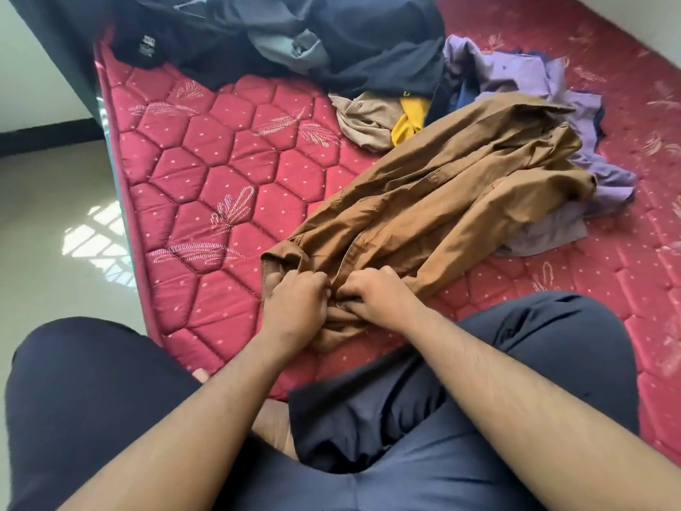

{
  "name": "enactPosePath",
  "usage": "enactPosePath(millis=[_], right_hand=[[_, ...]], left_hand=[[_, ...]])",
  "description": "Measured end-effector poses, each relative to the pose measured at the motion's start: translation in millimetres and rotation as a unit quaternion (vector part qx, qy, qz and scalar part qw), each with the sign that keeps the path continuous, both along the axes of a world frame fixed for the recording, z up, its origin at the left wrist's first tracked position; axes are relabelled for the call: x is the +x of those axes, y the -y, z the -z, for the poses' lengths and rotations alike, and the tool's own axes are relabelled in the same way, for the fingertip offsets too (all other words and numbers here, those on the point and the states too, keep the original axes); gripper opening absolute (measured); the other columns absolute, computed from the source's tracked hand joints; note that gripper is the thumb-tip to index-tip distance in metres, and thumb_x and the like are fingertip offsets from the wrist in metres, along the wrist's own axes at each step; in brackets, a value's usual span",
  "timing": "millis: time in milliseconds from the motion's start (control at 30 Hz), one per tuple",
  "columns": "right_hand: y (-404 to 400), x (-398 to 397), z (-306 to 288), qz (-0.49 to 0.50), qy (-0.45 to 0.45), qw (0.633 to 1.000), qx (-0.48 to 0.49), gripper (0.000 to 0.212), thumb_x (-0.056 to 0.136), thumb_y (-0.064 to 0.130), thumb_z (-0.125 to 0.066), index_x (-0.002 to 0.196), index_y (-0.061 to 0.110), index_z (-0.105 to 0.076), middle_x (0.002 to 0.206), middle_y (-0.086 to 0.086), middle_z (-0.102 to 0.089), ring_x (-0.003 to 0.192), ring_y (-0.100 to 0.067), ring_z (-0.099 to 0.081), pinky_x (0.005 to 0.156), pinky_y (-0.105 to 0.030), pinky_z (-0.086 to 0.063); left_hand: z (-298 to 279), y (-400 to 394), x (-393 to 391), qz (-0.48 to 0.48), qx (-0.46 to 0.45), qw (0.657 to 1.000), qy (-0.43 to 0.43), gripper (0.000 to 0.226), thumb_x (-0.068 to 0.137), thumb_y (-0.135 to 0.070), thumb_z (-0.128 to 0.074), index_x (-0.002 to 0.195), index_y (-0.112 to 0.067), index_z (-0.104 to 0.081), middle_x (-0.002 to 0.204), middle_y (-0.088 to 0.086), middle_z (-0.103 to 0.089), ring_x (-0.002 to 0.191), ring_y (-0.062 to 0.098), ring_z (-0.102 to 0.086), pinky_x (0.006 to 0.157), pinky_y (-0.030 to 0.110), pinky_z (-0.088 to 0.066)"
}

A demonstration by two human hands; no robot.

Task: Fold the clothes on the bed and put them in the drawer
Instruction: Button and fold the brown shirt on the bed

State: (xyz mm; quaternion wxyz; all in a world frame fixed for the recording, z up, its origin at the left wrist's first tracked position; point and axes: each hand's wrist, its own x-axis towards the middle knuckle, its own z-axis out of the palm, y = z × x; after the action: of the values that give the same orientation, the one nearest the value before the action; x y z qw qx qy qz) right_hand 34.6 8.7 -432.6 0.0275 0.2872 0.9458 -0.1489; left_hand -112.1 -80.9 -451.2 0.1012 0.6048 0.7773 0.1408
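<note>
While both hands point(294, 300) point(372, 295) pinch the brown shirt point(442, 193), nothing is folded; the heap point(331, 42) awaits.

We see a brown woven cotton-like shirt point(442, 201), matt and creased, on a red quilted mattress point(206, 167) whose satin-like cover has a soft sheen. Far off lie dark matt cloth garments point(368, 35), a lilac matt cloth piece point(516, 75) and a ribbed beige fabric point(368, 116). On the left, the pale floor point(55, 234) shines glossy.
</note>
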Motion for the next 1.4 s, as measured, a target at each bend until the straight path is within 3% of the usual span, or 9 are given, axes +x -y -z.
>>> enactPosePath(millis=[133, 267, 400, 533, 667, 800, 1067, 1300, 1400], right_hand=[[4, -3, 4, 0.006, -0.065, 0.998, 0.022, 0.024, 0.091, 0.032, -0.046, 0.099, 0.018, -0.064, 0.094, -0.001, -0.069, 0.09, -0.027, -0.066, 0.072, -0.04, -0.049], [-1, -4, 4, -0.005, -0.133, 0.99, -0.044, 0.031, 0.092, 0.027, -0.044, 0.104, 0.012, -0.068, 0.095, -0.004, -0.069, 0.089, -0.025, -0.066, 0.074, -0.037, -0.054], [-3, -5, 4, -0.019, -0.208, 0.977, -0.042, 0.025, 0.091, 0.019, -0.051, 0.096, 0.005, -0.071, 0.089, -0.005, -0.071, 0.082, -0.02, -0.066, 0.076, -0.032, -0.051], [-8, -8, 3, -0.016, -0.259, 0.964, -0.058, 0.013, 0.088, 0.011, -0.064, 0.094, 0.005, -0.073, 0.09, -0.004, -0.073, 0.084, -0.011, -0.066, 0.08, -0.021, -0.051], [-14, -12, 0, -0.029, -0.285, 0.954, -0.087, 0.015, 0.078, -0.001, -0.072, 0.091, 0.004, -0.076, 0.088, -0.004, -0.075, 0.084, 0.002, -0.062, 0.082, -0.011, -0.049], [-20, -13, 4, -0.046, -0.268, 0.955, -0.118, 0.019, 0.075, -0.004, -0.071, 0.092, 0.005, -0.075, 0.09, -0.004, -0.074, 0.086, 0.0, -0.061, 0.084, -0.01, -0.047], [-22, -17, 10, -0.022, -0.256, 0.964, -0.067, 0.006, 0.078, 0.009, -0.063, 0.078, 0.009, -0.069, 0.079, -0.004, -0.067, 0.075, -0.023, -0.064, 0.069, -0.04, -0.054], [-17, -19, 10, -0.032, -0.22, 0.974, -0.031, 0.017, 0.078, 0.01, -0.061, 0.09, 0.013, -0.072, 0.089, -0.004, -0.066, 0.083, -0.026, -0.065, 0.069, -0.035, -0.055], [-17, -19, 9, -0.014, -0.202, 0.978, -0.053, 0.013, 0.077, 0.009, -0.064, 0.086, 0.014, -0.072, 0.09, -0.004, -0.068, 0.086, -0.028, -0.065, 0.073, -0.038, -0.054]], left_hand=[[6, -3, -10, -0.035, -0.01, 0.989, 0.14, 0.017, 0.094, -0.033, -0.056, 0.103, -0.028, -0.069, 0.109, -0.007, -0.071, 0.108, 0.024, -0.058, 0.09, 0.039, -0.037], [2, -7, -22, -0.052, -0.023, 0.948, 0.314, 0.021, 0.079, -0.048, -0.049, 0.086, -0.036, -0.065, 0.09, -0.015, -0.07, 0.098, 0.006, -0.062, 0.099, 0.043, -0.037], [4, -8, -25, -0.05, -0.028, 0.934, 0.354, 0.018, 0.077, -0.052, -0.053, 0.079, -0.038, -0.064, 0.077, -0.023, -0.067, 0.08, -0.012, -0.055, 0.101, 0.048, -0.035], [9, -9, -29, -0.042, -0.033, 0.913, 0.405, 0.026, 0.078, -0.056, -0.054, 0.09, -0.038, -0.068, 0.082, -0.028, -0.068, 0.082, -0.005, -0.059, 0.1, 0.054, -0.04], [4, -7, -28, -0.051, -0.011, 0.866, 0.498, 0.009, 0.094, -0.016, -0.063, 0.094, -0.02, -0.071, 0.08, -0.012, -0.067, 0.072, 0.0, -0.057, 0.078, 0.028, -0.047], [-2, -6, -24, -0.061, 0.009, 0.859, 0.509, 0.012, 0.096, -0.003, -0.06, 0.1, -0.009, -0.069, 0.085, -0.006, -0.067, 0.075, -0.003, -0.056, 0.072, 0.013, -0.045], [4, -4, -24, -0.094, -0.015, 0.815, 0.572, 0.015, 0.092, -0.004, -0.065, 0.105, 0.001, -0.071, 0.086, 0.002, -0.069, 0.072, 0.008, -0.059, 0.065, 0.015, -0.05], [-7, -11, -36, -0.126, -0.073, 0.745, 0.651, 0.012, 0.091, 0.002, -0.061, 0.097, 0.001, -0.07, 0.082, 0.007, -0.073, 0.071, 0.009, -0.066, 0.069, 0.018, -0.055], [-10, -11, -35, -0.15, -0.09, 0.761, 0.625, 0.01, 0.09, 0.001, -0.063, 0.091, -0.003, -0.072, 0.08, 0.006, -0.073, 0.069, 0.01, -0.066, 0.071, 0.02, -0.054]])
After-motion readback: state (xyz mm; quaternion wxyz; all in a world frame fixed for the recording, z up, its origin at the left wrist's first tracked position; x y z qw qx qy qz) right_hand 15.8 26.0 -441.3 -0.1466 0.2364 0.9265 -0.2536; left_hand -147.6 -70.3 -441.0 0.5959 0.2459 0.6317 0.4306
